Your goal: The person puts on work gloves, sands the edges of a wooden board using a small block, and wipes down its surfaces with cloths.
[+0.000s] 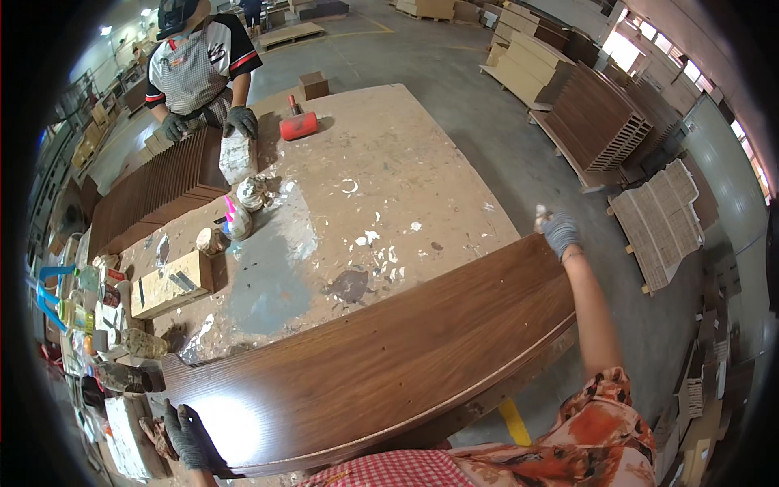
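A long brown wood-grain panel (pixel 381 349) with a curved near edge lies across the front of the worktable, and light glares on its left end. My left hand (pixel 187 440), in a grey glove, grips that end at the near corner. At the panel's far right corner is my right hand (pixel 561 235), also gloved. Its fingers are closed on a small whitish wad, apparently a rag (pixel 542 213). Small dark holes or spots dot the panel's face.
The paint-stained worktable (pixel 422 178) bears a red mallet (pixel 299 124), a squeeze bottle (pixel 236 221), a wooden block (pixel 172 286) and a row of brown boards (pixel 158 195). A gloved co-worker (pixel 199 77) stands at the far left. Bottles crowd the left side; stacked panels (pixel 592 118) stand right.
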Action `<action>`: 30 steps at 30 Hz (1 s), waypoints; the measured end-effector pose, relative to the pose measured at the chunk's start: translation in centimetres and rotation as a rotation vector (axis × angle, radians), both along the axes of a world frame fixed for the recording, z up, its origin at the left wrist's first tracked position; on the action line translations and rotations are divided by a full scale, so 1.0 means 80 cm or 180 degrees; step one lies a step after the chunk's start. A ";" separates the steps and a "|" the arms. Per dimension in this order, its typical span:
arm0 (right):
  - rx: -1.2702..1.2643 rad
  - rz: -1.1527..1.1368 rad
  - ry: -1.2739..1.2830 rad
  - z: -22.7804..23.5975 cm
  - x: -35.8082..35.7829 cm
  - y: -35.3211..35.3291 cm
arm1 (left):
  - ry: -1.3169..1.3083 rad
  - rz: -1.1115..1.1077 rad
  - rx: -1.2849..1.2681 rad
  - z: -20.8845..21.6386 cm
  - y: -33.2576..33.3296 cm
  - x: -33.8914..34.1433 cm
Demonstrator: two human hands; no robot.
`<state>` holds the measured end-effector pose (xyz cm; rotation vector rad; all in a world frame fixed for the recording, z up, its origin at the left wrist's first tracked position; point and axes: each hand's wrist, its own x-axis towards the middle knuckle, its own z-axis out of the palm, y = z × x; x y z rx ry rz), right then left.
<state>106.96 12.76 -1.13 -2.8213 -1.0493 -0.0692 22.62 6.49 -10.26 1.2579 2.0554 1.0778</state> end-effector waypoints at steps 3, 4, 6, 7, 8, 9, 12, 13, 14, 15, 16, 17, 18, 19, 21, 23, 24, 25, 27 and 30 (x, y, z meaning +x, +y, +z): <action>0.0956 0.0491 0.0132 -0.036 0.134 -0.034 | -0.0072 -0.0161 -0.0032 -0.006 0.010 0.013; 0.0969 0.0533 0.0190 -0.033 0.109 -0.020 | -0.0019 -0.0111 -0.0022 -0.001 0.005 0.008; 0.0849 -0.0195 0.0584 0.015 0.030 -0.005 | -0.0401 -0.0043 0.0156 0.003 -0.003 0.001; 0.0855 -0.0194 0.0579 -0.006 0.060 -0.005 | -0.0406 -0.0043 0.0162 0.004 -0.004 0.001; 0.0997 0.0047 0.0302 -0.026 0.117 -0.018 | -0.0234 -0.0141 0.0080 0.000 0.003 0.007; 0.1122 0.0330 0.0070 -0.042 0.146 -0.022 | -0.0019 -0.0194 -0.0005 -0.001 0.005 0.008; 0.1077 0.0031 0.0740 -0.019 0.109 -0.014 | 0.0439 -0.0143 -0.0186 0.010 0.002 0.009; 0.1075 0.0030 0.0732 -0.034 0.117 -0.011 | 0.0431 -0.0145 -0.0188 0.011 0.003 0.011; 0.0928 0.0076 0.0470 -0.047 0.138 -0.015 | 0.0307 -0.0187 -0.0139 0.006 0.008 0.017; 0.0770 0.0159 0.0279 -0.048 0.126 -0.010 | 0.0245 -0.0179 -0.0100 0.005 0.008 0.018; 0.0767 0.0159 0.0269 -0.045 0.115 -0.012 | 0.0235 -0.0179 -0.0103 -0.001 0.009 0.017; 0.0563 0.0236 0.0447 -0.024 0.032 0.003 | 0.0099 -0.0060 0.0036 -0.002 0.001 0.002; 0.0358 0.0271 0.0565 -0.004 -0.029 0.003 | -0.0088 0.0012 0.0178 -0.004 -0.004 -0.005; 0.0351 0.0277 0.0539 -0.004 -0.049 -0.005 | -0.0113 0.0017 0.0172 -0.004 -0.005 -0.003; 0.1015 0.1250 0.0473 -0.008 -0.081 -0.019 | 0.0232 -0.0059 0.0059 0.005 -0.001 0.009; 0.1092 0.1128 0.0806 -0.009 -0.120 -0.024 | 0.0371 -0.0071 0.0005 0.018 0.006 0.025; 0.1123 0.1136 0.0856 -0.011 -0.135 -0.024 | 0.0524 -0.0114 -0.0047 0.020 0.006 0.030; 0.1122 0.1185 0.0868 -0.011 -0.159 -0.018 | 0.0441 -0.0057 0.0047 0.015 0.004 0.019; 0.1089 0.1309 0.1185 -0.003 -0.204 -0.015 | 0.0362 -0.0057 0.0084 0.018 0.000 0.023; 0.0958 0.1413 0.1526 0.022 -0.276 -0.013 | 0.0565 -0.0074 0.0152 0.016 0.002 0.019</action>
